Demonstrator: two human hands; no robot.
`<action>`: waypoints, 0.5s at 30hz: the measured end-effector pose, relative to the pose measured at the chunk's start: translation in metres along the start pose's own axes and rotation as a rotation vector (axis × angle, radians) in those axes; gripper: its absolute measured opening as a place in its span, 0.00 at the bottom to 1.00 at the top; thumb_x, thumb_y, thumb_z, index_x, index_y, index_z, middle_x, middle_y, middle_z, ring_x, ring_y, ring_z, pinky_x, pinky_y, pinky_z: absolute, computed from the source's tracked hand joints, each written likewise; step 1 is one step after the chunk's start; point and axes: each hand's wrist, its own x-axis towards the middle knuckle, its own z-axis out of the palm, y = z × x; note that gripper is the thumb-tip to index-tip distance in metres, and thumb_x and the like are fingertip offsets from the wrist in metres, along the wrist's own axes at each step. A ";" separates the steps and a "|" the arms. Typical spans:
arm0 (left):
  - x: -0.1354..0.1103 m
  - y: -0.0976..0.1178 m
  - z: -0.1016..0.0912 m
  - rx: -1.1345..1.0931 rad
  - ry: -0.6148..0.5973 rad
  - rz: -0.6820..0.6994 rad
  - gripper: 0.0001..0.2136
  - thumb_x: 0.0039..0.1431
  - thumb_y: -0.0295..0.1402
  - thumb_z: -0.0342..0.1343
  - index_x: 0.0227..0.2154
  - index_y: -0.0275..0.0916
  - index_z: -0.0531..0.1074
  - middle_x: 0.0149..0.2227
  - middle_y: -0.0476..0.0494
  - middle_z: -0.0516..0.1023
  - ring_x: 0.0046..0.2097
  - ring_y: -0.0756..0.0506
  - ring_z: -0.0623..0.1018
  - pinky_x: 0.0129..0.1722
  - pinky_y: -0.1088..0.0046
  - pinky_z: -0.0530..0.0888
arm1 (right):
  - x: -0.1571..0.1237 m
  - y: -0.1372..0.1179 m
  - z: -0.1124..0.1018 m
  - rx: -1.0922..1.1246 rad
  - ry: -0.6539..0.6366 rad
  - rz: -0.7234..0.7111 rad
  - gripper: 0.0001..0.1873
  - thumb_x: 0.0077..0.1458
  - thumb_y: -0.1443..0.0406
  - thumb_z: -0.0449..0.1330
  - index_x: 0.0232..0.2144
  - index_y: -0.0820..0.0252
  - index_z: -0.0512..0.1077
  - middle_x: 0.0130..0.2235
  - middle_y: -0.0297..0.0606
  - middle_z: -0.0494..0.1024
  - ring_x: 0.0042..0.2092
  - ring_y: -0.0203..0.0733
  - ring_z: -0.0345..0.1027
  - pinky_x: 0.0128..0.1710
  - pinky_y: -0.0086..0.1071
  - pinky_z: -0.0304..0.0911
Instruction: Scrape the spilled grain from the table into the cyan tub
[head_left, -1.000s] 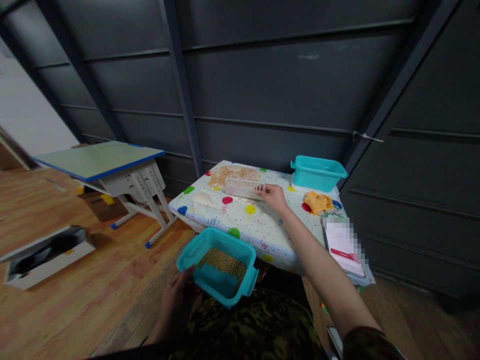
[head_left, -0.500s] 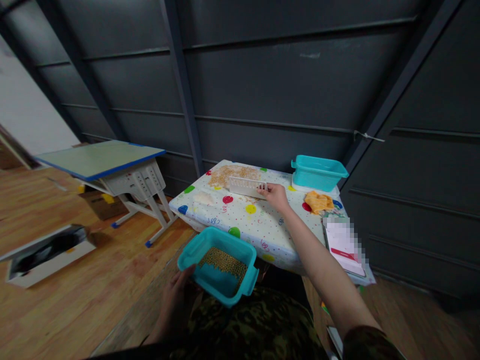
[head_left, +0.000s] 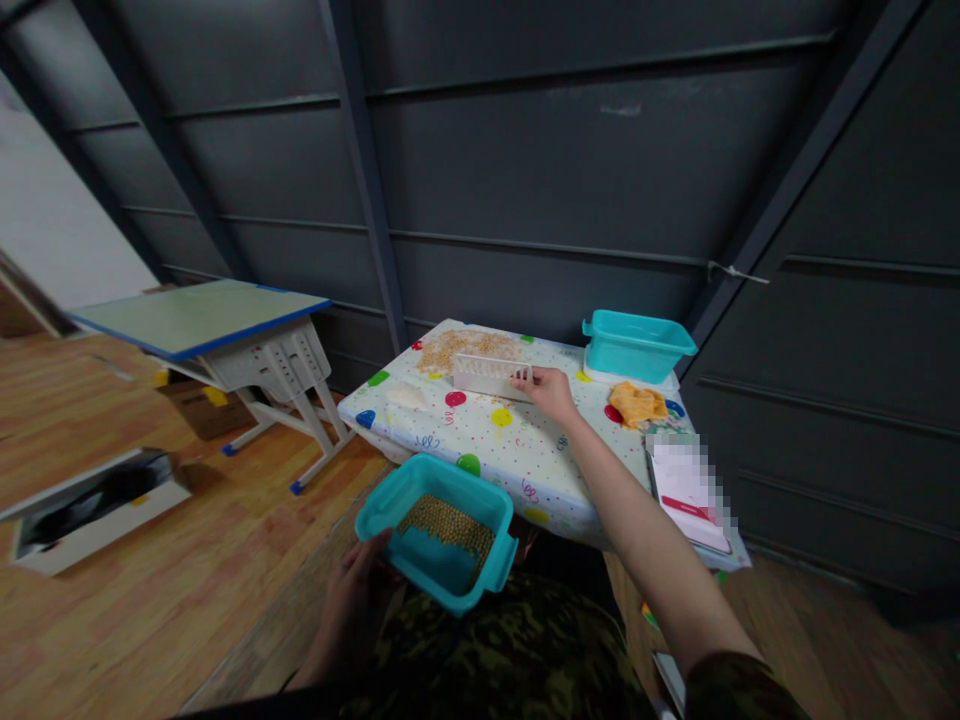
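Observation:
My left hand grips the near left rim of a teal plastic bin, held tilted just off the front edge of the table. Soybean-like beans lie spread over part of its bottom. At the table's middle my right hand is closed on the right end of a white slotted plastic piece, standing on edge on the cloth. Behind and left of that piece, pale yellow grains are scattered. A small heap of white powder or fine grains lies nearer the table's left edge.
The table has a balloon-print cloth. At its right stand a second teal bin, an orange cloth and a tablet-like screen. A school desk and an open white box are to the left. A dark panelled wall rises behind.
The white slotted piece and my right hand have shifted slightly to the left. My left hand and the bin with beans stay where they were.

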 end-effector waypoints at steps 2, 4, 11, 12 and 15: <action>-0.001 0.002 0.001 -0.022 -0.016 -0.011 0.11 0.51 0.38 0.74 0.22 0.40 0.78 0.17 0.52 0.70 0.20 0.48 0.73 0.22 0.72 0.74 | 0.000 0.000 0.000 0.023 0.008 -0.007 0.17 0.53 0.55 0.66 0.19 0.56 0.70 0.21 0.30 0.66 0.28 0.39 0.58 0.31 0.34 0.48; -0.003 0.003 0.001 -0.032 -0.019 -0.009 0.12 0.51 0.38 0.74 0.21 0.41 0.77 0.17 0.53 0.69 0.20 0.48 0.73 0.23 0.71 0.75 | 0.001 0.001 0.000 0.020 0.021 -0.006 0.17 0.53 0.55 0.65 0.19 0.56 0.70 0.21 0.30 0.66 0.28 0.39 0.58 0.31 0.34 0.48; -0.001 -0.001 0.000 -0.001 -0.011 0.021 0.10 0.55 0.38 0.72 0.25 0.42 0.78 0.18 0.53 0.71 0.19 0.48 0.71 0.24 0.70 0.76 | 0.000 0.001 0.000 0.012 -0.012 -0.004 0.18 0.52 0.55 0.66 0.19 0.56 0.69 0.21 0.30 0.65 0.28 0.38 0.57 0.31 0.34 0.48; -0.001 -0.001 0.000 0.008 -0.007 0.017 0.10 0.55 0.38 0.72 0.24 0.43 0.78 0.17 0.53 0.70 0.19 0.48 0.71 0.24 0.70 0.76 | 0.000 0.001 0.000 0.009 -0.009 -0.001 0.18 0.52 0.54 0.66 0.19 0.56 0.69 0.21 0.30 0.66 0.28 0.39 0.57 0.31 0.34 0.48; -0.002 0.000 0.001 0.020 0.011 0.010 0.12 0.55 0.38 0.72 0.22 0.43 0.76 0.18 0.51 0.72 0.20 0.47 0.73 0.24 0.70 0.75 | 0.000 0.001 0.000 -0.006 0.009 0.016 0.18 0.52 0.54 0.66 0.19 0.56 0.69 0.21 0.30 0.65 0.28 0.39 0.56 0.31 0.34 0.47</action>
